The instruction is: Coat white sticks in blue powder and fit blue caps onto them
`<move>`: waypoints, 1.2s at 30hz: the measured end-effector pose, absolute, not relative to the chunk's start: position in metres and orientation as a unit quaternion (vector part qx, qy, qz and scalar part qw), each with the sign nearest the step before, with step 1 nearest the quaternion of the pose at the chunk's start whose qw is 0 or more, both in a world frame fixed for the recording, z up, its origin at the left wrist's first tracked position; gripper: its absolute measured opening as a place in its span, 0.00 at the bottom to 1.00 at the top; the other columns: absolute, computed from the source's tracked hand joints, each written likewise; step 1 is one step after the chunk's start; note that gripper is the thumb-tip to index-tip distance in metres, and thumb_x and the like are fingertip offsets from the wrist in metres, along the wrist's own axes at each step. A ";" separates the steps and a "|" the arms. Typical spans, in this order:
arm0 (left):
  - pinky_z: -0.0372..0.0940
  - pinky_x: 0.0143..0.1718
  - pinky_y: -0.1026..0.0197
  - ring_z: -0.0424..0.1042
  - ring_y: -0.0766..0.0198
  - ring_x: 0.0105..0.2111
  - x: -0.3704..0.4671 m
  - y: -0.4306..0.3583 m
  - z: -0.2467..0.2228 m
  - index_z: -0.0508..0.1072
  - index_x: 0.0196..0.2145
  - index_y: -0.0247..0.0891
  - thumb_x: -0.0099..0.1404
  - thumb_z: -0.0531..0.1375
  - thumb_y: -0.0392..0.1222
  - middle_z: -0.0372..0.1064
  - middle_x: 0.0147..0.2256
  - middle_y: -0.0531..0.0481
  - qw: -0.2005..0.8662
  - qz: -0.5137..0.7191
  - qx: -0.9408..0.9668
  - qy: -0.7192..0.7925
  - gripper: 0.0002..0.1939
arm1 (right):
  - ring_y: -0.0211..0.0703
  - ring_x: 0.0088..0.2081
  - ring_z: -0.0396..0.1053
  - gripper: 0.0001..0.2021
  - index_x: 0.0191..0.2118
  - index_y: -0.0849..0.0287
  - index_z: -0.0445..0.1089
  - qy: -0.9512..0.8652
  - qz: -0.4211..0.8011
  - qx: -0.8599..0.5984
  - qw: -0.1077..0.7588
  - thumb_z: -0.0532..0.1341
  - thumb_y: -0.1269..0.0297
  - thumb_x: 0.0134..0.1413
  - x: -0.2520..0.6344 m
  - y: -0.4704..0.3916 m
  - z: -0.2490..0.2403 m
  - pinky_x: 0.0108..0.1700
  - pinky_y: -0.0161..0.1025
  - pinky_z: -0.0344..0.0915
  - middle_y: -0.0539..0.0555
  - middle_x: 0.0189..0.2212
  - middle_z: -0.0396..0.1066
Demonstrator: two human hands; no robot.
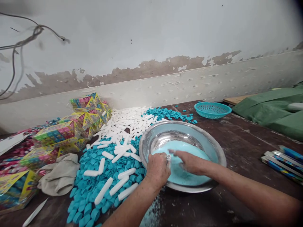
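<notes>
My left hand [158, 168] is closed round a small white plastic tube [168, 157], its round open mouth facing up, at the near left rim of a wide steel basin [220, 151]. Light-blue powder [187, 179] covers the basin's bottom and rises up its far side. Over the powder is my right hand [191, 161], fingers stretched towards the tube and thumb apart below; the fingertips are slightly blurred, and I see nothing held in them. Left of the basin lies a heap of blue caps [104, 189] with several white tubes [104, 190] scattered on top.
Behind these are a pile of white tubes [125, 119] and more blue caps [168, 114]. A turquoise plastic basket [212, 110] stands at the back right. Packed colourful boxes [56, 132] and a grey cloth [60, 176] lie left; green sheeting [267, 107] and printed packets [281, 164] lie right.
</notes>
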State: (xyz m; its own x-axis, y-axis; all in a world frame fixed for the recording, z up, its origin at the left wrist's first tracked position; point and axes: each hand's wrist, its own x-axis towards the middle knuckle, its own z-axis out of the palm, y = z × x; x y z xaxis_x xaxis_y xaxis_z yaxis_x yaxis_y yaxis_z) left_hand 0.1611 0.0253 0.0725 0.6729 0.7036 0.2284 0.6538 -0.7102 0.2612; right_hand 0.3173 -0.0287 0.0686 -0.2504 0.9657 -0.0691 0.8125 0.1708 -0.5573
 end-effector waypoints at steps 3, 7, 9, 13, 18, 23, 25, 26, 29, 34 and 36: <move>0.55 0.32 0.58 0.69 0.55 0.33 0.157 0.025 0.071 0.70 0.28 0.36 0.59 0.52 0.38 0.71 0.29 0.45 0.081 0.170 0.914 0.360 0.08 | 0.43 0.44 0.67 0.32 0.53 0.56 0.61 -0.764 0.235 -0.579 0.164 0.49 0.80 0.37 0.319 -0.030 0.068 0.46 0.40 0.61 0.54 0.43 0.70; 0.56 0.36 0.56 0.68 0.56 0.37 0.143 0.022 0.069 0.69 0.34 0.37 0.60 0.53 0.36 0.72 0.33 0.47 0.077 0.230 0.923 0.298 0.06 | 0.50 0.51 0.61 0.26 0.54 0.62 0.60 -0.732 0.110 -0.650 0.171 0.55 0.73 0.44 0.323 -0.031 0.067 0.52 0.47 0.56 0.61 0.50 0.64; 0.55 0.36 0.55 0.68 0.56 0.37 0.135 0.019 0.068 0.69 0.35 0.37 0.61 0.52 0.35 0.72 0.34 0.47 0.071 0.262 0.924 0.271 0.07 | 0.52 0.49 0.62 0.19 0.49 0.61 0.65 -0.733 0.069 -0.658 0.159 0.56 0.68 0.48 0.323 -0.032 0.068 0.51 0.48 0.57 0.61 0.48 0.66; 0.56 0.40 0.54 0.67 0.56 0.40 0.113 0.012 0.070 0.69 0.38 0.38 0.60 0.54 0.34 0.72 0.38 0.46 0.094 0.342 0.908 0.225 0.08 | 0.47 0.34 0.69 0.11 0.29 0.59 0.71 -0.729 0.061 -0.670 0.128 0.53 0.63 0.53 0.317 -0.039 0.069 0.38 0.42 0.64 0.56 0.29 0.72; 0.60 0.40 0.60 0.68 0.60 0.39 0.056 0.010 0.081 0.68 0.39 0.38 0.60 0.56 0.41 0.71 0.38 0.48 0.337 0.400 0.787 0.328 0.09 | 0.46 0.41 0.67 0.11 0.42 0.60 0.65 -0.718 -0.051 -0.636 0.280 0.52 0.69 0.54 0.287 -0.060 0.071 0.40 0.42 0.64 0.60 0.44 0.65; 0.61 0.32 0.65 0.69 0.65 0.31 -0.014 0.011 0.070 0.64 0.37 0.36 0.60 0.55 0.44 0.71 0.32 0.50 0.545 0.417 0.603 0.407 0.10 | 0.38 0.41 0.67 0.11 0.43 0.57 0.62 -0.793 0.032 -0.495 0.354 0.50 0.73 0.56 0.228 -0.079 0.065 0.41 0.33 0.64 0.55 0.38 0.69; 0.60 0.28 0.65 0.66 0.66 0.26 -0.031 0.007 0.059 0.64 0.38 0.35 0.61 0.54 0.45 0.70 0.30 0.50 0.567 0.408 0.575 0.426 0.11 | 0.38 0.37 0.68 0.12 0.40 0.57 0.65 -0.811 0.095 -0.496 0.296 0.48 0.74 0.56 0.206 -0.075 0.053 0.38 0.33 0.64 0.54 0.34 0.69; 0.60 0.27 0.65 0.65 0.67 0.24 -0.036 0.005 0.053 0.64 0.37 0.35 0.61 0.53 0.45 0.69 0.29 0.50 0.575 0.401 0.571 0.426 0.11 | 0.39 0.35 0.68 0.12 0.37 0.57 0.67 -0.809 0.117 -0.518 0.252 0.47 0.74 0.56 0.196 -0.070 0.046 0.36 0.34 0.64 0.54 0.33 0.69; 0.59 0.29 0.65 0.63 0.68 0.24 -0.042 -0.004 0.036 0.63 0.35 0.35 0.62 0.52 0.45 0.65 0.25 0.53 0.594 0.395 0.570 0.408 0.09 | 0.40 0.31 0.67 0.13 0.32 0.58 0.69 -0.777 0.139 -0.601 0.122 0.48 0.72 0.56 0.174 -0.051 0.027 0.34 0.36 0.63 0.54 0.31 0.68; 0.58 0.28 0.65 0.61 0.69 0.24 -0.038 -0.013 0.018 0.62 0.36 0.35 0.63 0.52 0.46 0.61 0.25 0.55 0.645 0.383 0.535 0.390 0.10 | 0.45 0.36 0.67 0.07 0.34 0.58 0.69 -0.773 0.083 -0.628 0.030 0.54 0.66 0.54 0.150 -0.033 0.011 0.38 0.39 0.63 0.56 0.35 0.66; 0.58 0.27 0.65 0.60 0.69 0.23 -0.037 -0.015 0.015 0.61 0.38 0.35 0.62 0.53 0.46 0.61 0.25 0.55 0.662 0.376 0.522 0.384 0.12 | 0.47 0.37 0.66 0.07 0.37 0.58 0.68 -0.776 0.052 -0.628 0.022 0.56 0.67 0.52 0.143 -0.032 0.010 0.40 0.40 0.62 0.58 0.38 0.65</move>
State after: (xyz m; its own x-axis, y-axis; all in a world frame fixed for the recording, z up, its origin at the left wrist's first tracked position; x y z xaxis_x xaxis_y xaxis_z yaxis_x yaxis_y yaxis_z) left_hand -0.0372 -0.0146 0.0148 0.4231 0.8986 -0.1160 -0.0971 0.1722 0.9803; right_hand 0.1434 -0.0325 0.0097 -0.2108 0.9770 -0.0305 0.9725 0.2065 -0.1081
